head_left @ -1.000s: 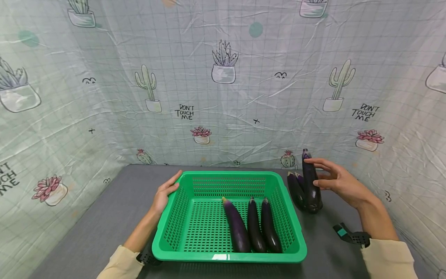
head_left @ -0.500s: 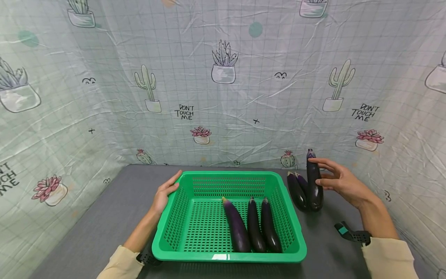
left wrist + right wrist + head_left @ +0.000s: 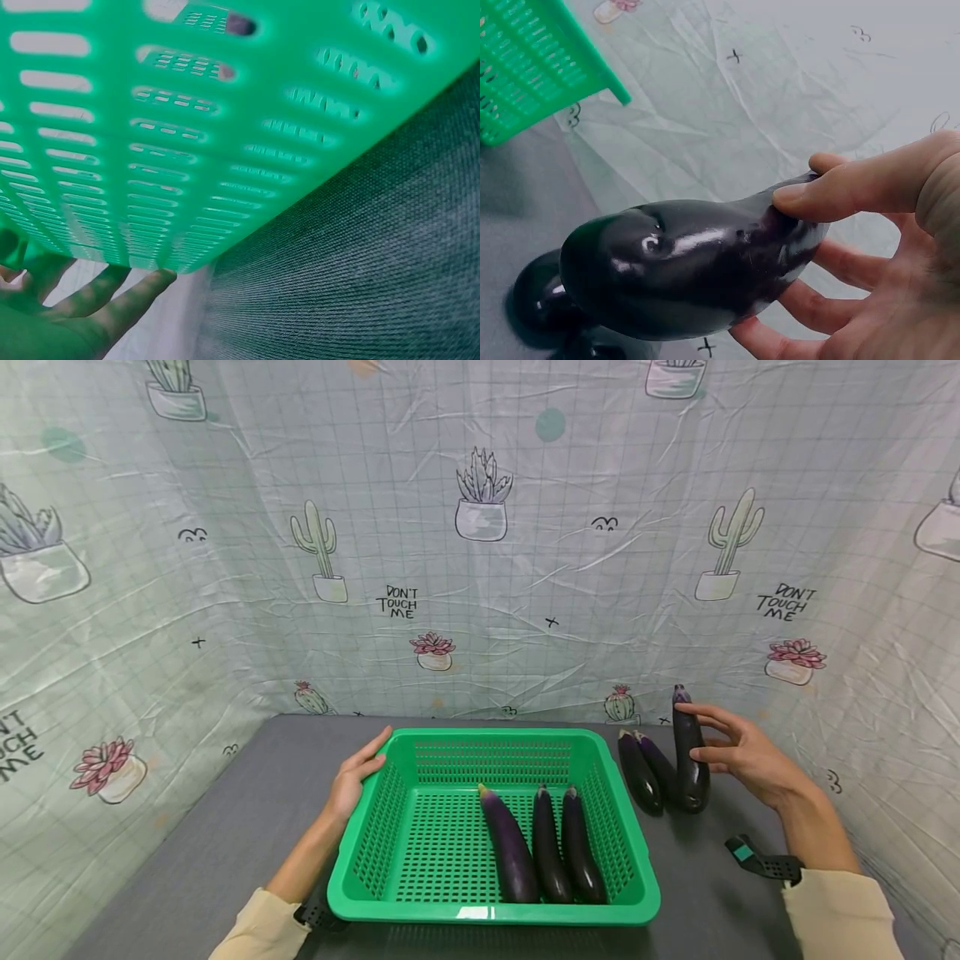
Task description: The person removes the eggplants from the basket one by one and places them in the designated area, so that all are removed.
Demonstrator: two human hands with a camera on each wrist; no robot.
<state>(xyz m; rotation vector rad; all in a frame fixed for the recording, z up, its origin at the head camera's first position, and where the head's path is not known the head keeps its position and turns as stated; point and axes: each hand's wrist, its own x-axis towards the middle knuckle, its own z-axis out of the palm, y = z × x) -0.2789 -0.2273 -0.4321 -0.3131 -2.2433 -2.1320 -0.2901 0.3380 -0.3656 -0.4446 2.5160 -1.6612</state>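
In the head view, my right hand (image 3: 741,750) pinches a glossy dark eggplant (image 3: 692,764) near its stem, thumb on one side and fingers on the other. Its stem end points up; whether the round end touches the table cannot be told. Two more eggplants (image 3: 639,777) lie just left of it. My left hand (image 3: 352,781) grips the left rim of a green slotted plastic basket (image 3: 491,912). The left wrist view shows its fingers (image 3: 131,300) against the basket's outer wall. Inside, three eggplants (image 3: 510,847) lie side by side, toward the right.
The basket stands on a dark grey table (image 3: 217,843). A pale curtain (image 3: 480,585) printed with cacti hangs behind the table and along both sides. The two loose eggplants lie between the basket's right wall and my right hand.
My right hand has shifted right with the eggplant, away from the two lying eggplants, so more of the second one shows. The left hand and the basket have stayed put.
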